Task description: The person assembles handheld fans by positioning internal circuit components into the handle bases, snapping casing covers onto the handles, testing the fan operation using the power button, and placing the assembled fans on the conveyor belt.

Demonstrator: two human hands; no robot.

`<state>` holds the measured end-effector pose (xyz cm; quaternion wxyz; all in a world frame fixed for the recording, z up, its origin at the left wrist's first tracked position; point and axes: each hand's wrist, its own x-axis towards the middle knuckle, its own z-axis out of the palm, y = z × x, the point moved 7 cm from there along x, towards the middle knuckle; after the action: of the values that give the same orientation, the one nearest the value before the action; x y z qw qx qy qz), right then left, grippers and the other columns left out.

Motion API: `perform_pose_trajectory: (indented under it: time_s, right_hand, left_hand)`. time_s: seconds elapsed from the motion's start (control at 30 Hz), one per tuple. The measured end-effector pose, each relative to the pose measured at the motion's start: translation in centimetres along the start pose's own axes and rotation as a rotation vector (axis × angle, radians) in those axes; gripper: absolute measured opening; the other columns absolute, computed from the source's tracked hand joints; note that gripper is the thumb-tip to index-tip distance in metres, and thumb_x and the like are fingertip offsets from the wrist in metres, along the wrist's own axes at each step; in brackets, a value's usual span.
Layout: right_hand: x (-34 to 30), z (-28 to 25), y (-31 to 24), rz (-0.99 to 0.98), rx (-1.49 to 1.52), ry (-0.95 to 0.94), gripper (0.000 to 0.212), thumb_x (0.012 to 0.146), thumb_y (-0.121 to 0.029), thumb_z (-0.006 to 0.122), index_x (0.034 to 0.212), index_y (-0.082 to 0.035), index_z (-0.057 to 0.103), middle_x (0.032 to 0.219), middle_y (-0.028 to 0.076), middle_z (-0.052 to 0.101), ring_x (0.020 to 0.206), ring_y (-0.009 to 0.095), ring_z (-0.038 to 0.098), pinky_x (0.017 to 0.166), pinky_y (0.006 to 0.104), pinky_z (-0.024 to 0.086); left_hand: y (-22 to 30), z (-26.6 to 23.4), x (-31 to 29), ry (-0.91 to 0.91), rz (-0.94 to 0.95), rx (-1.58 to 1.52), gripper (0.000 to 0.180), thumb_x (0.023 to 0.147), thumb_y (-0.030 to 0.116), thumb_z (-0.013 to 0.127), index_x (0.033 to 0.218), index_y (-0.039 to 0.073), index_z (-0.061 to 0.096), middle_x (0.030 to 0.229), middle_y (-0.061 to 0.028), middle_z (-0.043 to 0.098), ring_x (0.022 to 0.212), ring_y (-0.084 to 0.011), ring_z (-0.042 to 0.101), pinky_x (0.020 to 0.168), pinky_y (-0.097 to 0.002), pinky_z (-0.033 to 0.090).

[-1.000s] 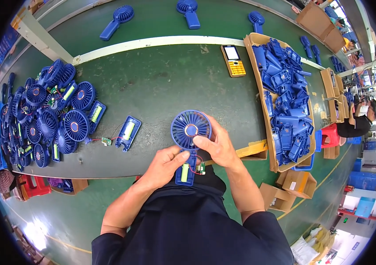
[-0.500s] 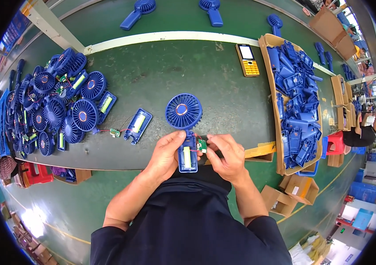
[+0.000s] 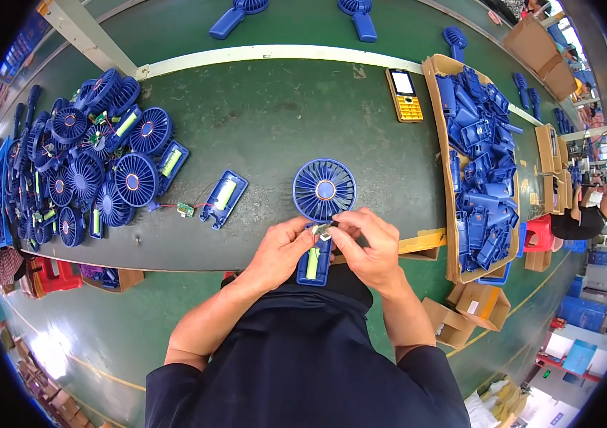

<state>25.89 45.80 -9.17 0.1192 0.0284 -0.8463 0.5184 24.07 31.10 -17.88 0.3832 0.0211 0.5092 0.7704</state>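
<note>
A blue handheld fan (image 3: 325,189) lies at the table's near edge, round head pointing away from me. Its open handle holds a pale green battery (image 3: 312,263). My left hand (image 3: 280,251) is closed at the fan's neck, thumb and forefinger pinched there. From the other side my right hand (image 3: 370,247) pinches a small circuit board (image 3: 324,232) over the top of the handle. Fingertips cover most of the board, and its wires are hardly visible. To the left lies an open handle shell (image 3: 223,199) with a battery, wired to another green board (image 3: 186,210).
A heap of blue fans (image 3: 86,175) with exposed batteries and boards covers the table's left end. At right stands a cardboard box (image 3: 453,246) of blue shells. A yellow phone (image 3: 405,96) lies near the white rail (image 3: 268,52). More fans (image 3: 364,25) rest beyond it.
The fan has shifted right and slightly nearer, and its head has turned. My right hand has brought the board inward from beside the handle to its top; my left hand has followed right.
</note>
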Motion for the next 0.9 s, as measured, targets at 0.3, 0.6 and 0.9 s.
perform_pose_trajectory:
  time_s: [0.3, 0.6, 0.9]
  right_hand:
    - [0.0, 0.3, -2.4, -0.381, -0.381, -0.084, 0.042, 0.071, -0.002, 0.083, 0.112, -0.006, 0.074, 0.092, 0.007, 0.066, 0.067, 0.021, 0.066, 0.055, 0.0321, 0.053]
    - [-0.1, -0.4, -3.3, -0.484, -0.448, -0.221, 0.035, 0.07, -0.003, 0.081, 0.104, -0.005, 0.073, 0.089, 0.005, 0.064, 0.069, 0.021, 0.066, 0.054, 0.0334, 0.053]
    - [-0.4, -0.1, -3.1, -0.47, -0.363, -0.077, 0.038, 0.066, 0.003, 0.082, 0.102, -0.003, 0.073, 0.087, 0.007, 0.066, 0.063, 0.021, 0.064, 0.051, 0.0327, 0.05]
  left_hand:
    - [1.3, 0.2, 0.2, 0.053, 0.063, 0.202, 0.023, 0.104, 0.013, 0.056, 0.118, -0.004, 0.065, 0.102, -0.0066, 0.072, 0.096, -0.0089, 0.064, 0.084, -0.0273, 0.053]
    - [1.0, 0.4, 0.4, 0.097, 0.05, 0.111, 0.031, 0.107, 0.027, 0.057, 0.111, -0.002, 0.067, 0.095, -0.0016, 0.07, 0.089, -0.0054, 0.06, 0.079, -0.0267, 0.052]
    - [1.2, 0.6, 0.2, 0.122, 0.093, 0.243, 0.027, 0.107, 0.024, 0.058, 0.105, -0.001, 0.066, 0.089, 0.0007, 0.067, 0.083, -0.0034, 0.056, 0.073, -0.0247, 0.049]
